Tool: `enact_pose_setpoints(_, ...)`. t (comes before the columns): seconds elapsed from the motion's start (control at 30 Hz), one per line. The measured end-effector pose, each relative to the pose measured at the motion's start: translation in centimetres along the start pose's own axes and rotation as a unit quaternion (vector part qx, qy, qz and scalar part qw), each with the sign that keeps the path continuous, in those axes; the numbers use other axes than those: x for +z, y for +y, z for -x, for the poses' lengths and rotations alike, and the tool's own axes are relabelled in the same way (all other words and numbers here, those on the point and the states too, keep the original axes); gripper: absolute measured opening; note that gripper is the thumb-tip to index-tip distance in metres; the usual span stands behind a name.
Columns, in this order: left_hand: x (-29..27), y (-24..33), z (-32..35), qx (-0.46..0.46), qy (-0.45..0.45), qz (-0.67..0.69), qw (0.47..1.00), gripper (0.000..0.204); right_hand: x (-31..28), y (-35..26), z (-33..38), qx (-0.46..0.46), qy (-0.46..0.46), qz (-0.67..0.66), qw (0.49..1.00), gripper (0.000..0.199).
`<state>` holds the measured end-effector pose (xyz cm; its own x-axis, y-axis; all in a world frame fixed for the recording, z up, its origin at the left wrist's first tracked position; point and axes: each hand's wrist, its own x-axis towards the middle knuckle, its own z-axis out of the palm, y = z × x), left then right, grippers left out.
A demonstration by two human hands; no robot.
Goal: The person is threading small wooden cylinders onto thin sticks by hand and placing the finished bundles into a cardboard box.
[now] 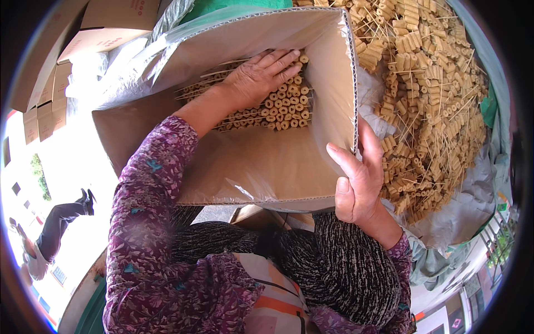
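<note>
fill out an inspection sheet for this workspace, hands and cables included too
Surface: cardboard box, lined with clear plastic; its support is unclear.
Job's things: ring-shaped pieces on sticks, stacked in the box; a big loose pile of skewered pieces at right.
Clutter: cartons at upper left.
Hands: left hand flat on the stacked pieces; right hand holding the box's right edge.
Cables: nothing seen.
Surroundings: a person in dark trousers at left.

A single head-worn fisheye looks down from close above into an open cardboard box [250, 161]
</note>
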<state>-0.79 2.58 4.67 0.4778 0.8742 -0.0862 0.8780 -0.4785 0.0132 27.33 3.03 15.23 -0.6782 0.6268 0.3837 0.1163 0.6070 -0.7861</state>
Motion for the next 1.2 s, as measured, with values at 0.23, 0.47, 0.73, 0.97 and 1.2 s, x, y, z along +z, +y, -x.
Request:
enact_pose_setpoints(0.23, 0.8, -1.2, 0.8, -0.03, 0.005, 0.168, 0.985, 0.071, -0.3, -0.2, -0.2, -0.008, -0.011, -0.002, 1.0, 0.04)
enact_pose_setpoints(0.47, 1.0, 0.7, -0.1, -0.067, 0.015, -0.005, 0.998, 0.064, 0.0, 0.0, -0.2, -0.011, 0.0, -0.002, 1.0, 0.044)
enact_pose_setpoints(0.73, -1.5, 0.1, 4.7, -0.357, 0.056, 0.331, 0.872, 0.041, -0.2, 0.4, -0.3, -0.025, 0.007, 0.009, 1.0, 0.046)
enact_pose_setpoints(0.97, 3.8, 0.7, 3.0, -0.497, 0.088, 0.491, 0.71, 0.041, 0.3, 0.9, 0.2, -0.036, 0.025, 0.004, 0.999, 0.046)
enact_pose_setpoints(1.2, 2.6, -0.2, 2.6, -0.496, 0.057, 0.539, 0.679, 0.038, 0.2, 0.8, 0.1, -0.023, 0.017, -0.014, 1.0, 0.045)
